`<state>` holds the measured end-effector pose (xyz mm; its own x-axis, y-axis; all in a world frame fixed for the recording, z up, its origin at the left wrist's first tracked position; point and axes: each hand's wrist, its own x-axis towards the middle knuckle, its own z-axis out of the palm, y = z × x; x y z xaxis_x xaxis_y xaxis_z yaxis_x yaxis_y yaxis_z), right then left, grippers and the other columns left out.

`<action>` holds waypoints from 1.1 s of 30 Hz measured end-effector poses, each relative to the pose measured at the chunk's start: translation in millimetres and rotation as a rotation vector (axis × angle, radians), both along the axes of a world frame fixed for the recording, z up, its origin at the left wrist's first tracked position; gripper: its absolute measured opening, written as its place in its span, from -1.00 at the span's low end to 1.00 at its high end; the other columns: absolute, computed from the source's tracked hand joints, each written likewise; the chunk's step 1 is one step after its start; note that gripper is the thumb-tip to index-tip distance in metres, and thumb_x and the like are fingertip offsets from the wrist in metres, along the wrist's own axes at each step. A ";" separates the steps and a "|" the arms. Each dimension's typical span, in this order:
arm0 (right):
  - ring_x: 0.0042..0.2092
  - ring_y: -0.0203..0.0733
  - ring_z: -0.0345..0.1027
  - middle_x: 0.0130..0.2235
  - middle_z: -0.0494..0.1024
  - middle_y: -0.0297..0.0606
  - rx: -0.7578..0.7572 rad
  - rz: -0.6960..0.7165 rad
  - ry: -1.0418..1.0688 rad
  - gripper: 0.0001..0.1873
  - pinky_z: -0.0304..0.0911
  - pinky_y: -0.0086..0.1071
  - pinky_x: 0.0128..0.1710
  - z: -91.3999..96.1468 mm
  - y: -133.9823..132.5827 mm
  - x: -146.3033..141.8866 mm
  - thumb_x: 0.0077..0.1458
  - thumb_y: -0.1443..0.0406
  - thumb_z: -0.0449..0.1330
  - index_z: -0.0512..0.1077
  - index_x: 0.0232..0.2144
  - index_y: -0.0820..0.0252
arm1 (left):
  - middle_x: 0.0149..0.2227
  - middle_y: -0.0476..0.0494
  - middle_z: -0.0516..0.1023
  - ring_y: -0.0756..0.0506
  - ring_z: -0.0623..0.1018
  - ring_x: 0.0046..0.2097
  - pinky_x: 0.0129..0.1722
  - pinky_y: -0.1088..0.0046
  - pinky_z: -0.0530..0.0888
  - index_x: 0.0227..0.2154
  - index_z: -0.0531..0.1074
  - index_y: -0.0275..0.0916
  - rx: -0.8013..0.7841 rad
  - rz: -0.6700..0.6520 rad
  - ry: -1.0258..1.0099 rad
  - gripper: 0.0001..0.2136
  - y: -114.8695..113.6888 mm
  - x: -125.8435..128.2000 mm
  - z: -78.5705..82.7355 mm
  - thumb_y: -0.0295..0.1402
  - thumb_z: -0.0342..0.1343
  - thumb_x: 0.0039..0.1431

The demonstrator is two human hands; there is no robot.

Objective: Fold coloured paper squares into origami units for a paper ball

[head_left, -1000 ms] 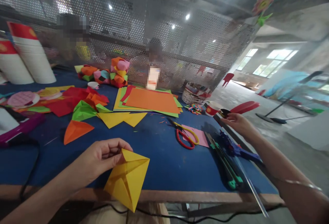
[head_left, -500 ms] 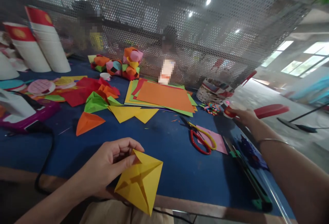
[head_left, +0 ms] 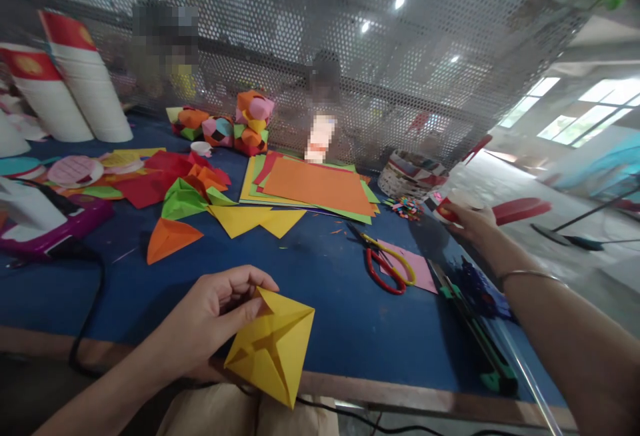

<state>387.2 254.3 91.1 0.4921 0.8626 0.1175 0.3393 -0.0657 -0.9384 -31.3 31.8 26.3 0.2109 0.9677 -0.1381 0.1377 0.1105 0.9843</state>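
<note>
Left hand [head_left: 220,309] pinches folded yellow paper [head_left: 287,343] between thumb and fingers, over the near edge of the table [head_left: 325,316]. Right hand [head_left: 477,226] is out at 2 o'clock from that paper, fingers at a red-and-white cup [head_left: 444,209]; can't tell if they grip. Scissors [head_left: 371,243], also 2 o'clock, nearer, partly over pink paper [head_left: 424,276]. Basket [head_left: 407,176] at 1 o'clock, paper stack [head_left: 317,186] between 12 and 1.
</note>
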 end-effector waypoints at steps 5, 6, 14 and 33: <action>0.01 -0.07 0.48 0.11 0.49 -0.14 -0.044 0.022 0.091 -0.64 0.47 -0.12 -0.03 14.2 -16.3 0.1 0.32 0.18 0.27 0.43 0.10 0.17 | -0.29 -0.06 0.65 -0.04 0.60 -0.27 -0.28 0.52 0.44 -0.20 0.49 -0.15 0.022 -0.002 0.023 -0.71 1.0 0.8 0.7 -0.07 0.20 0.15; -0.01 -0.09 0.49 0.08 0.51 -0.15 -0.029 0.046 0.104 -0.66 0.48 -0.15 -0.05 16.8 -22.1 -2.0 0.33 0.19 0.26 0.44 0.08 0.18 | -0.29 -0.06 0.65 -0.04 0.60 -0.27 -0.28 0.51 0.45 -0.20 0.49 -0.15 0.027 0.000 0.032 -0.71 1.1 0.8 0.8 -0.07 0.20 0.15; -0.19 -0.15 0.53 -0.19 0.64 -0.35 0.083 0.341 0.187 -0.55 0.50 -0.38 -0.27 16.6 -100.8 -47.5 -0.23 0.26 0.56 0.54 -0.23 0.06 | -0.34 -0.06 0.66 -0.05 0.60 -0.33 -0.34 0.51 0.49 -0.25 0.50 -0.15 0.056 0.041 0.087 -0.69 1.3 0.8 4.6 -0.05 0.22 0.05; 0.03 -0.03 0.55 -0.05 0.62 -0.26 -0.346 1.320 0.142 -0.26 0.45 -0.33 0.03 49.6 -264.6 -135.5 -0.07 0.01 0.51 0.39 0.13 -0.05 | -0.31 0.00 0.66 -0.06 0.60 -0.28 -0.33 0.59 0.50 -0.21 0.57 -0.18 0.064 0.496 0.076 -0.59 -8.9 7.6 15.6 -0.03 0.32 -0.06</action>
<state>251.7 -10.3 140.7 -0.7206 0.6696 -0.1798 0.2354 -0.0077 -0.9719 -23.7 22.8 41.8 -0.2852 0.9557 -0.0728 0.1556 0.1211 0.9804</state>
